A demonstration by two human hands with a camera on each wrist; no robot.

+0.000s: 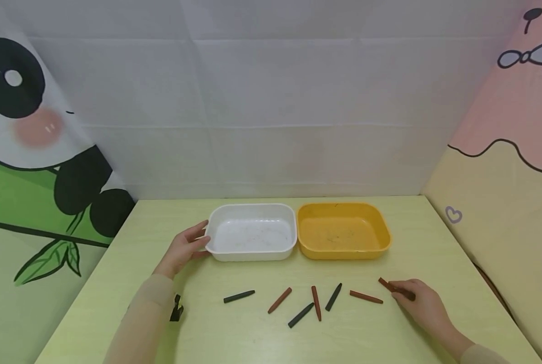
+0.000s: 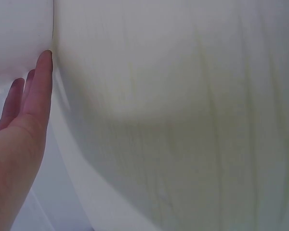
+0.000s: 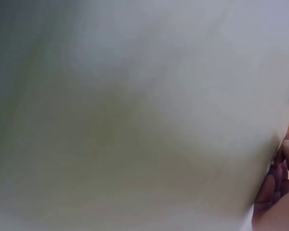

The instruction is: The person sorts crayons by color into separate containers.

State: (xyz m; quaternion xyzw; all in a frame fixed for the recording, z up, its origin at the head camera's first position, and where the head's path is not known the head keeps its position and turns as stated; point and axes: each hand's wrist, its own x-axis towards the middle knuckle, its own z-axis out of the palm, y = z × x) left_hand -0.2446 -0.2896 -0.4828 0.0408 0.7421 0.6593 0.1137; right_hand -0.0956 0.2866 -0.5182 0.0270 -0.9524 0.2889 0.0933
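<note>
My left hand (image 1: 183, 250) rests against the left end of a white plastic tray (image 1: 253, 256). In the left wrist view, the fingers (image 2: 41, 89) are extended along the tray's outer wall (image 2: 19, 38). On the right side of the table, my right hand (image 1: 422, 305) pinches a red-brown crayon (image 1: 384, 283) just above or at the tabletop. A darker brown piece shows between those fingers; whether it belongs to the same crayon I cannot tell. Closest to this hand lies another red-brown crayon (image 1: 366, 297). The right wrist view catches only part of the hand (image 3: 274, 192) at its edge.
A yellow tray (image 1: 344, 255) stands right beside the white one. Several crayons lie scattered in front, among them a dark one (image 1: 239, 297), a red-brown one (image 1: 279, 300) and two that meet, dark (image 1: 300, 315) and red-brown (image 1: 316, 303). A pale cloth wall (image 1: 275, 101) rises behind the table.
</note>
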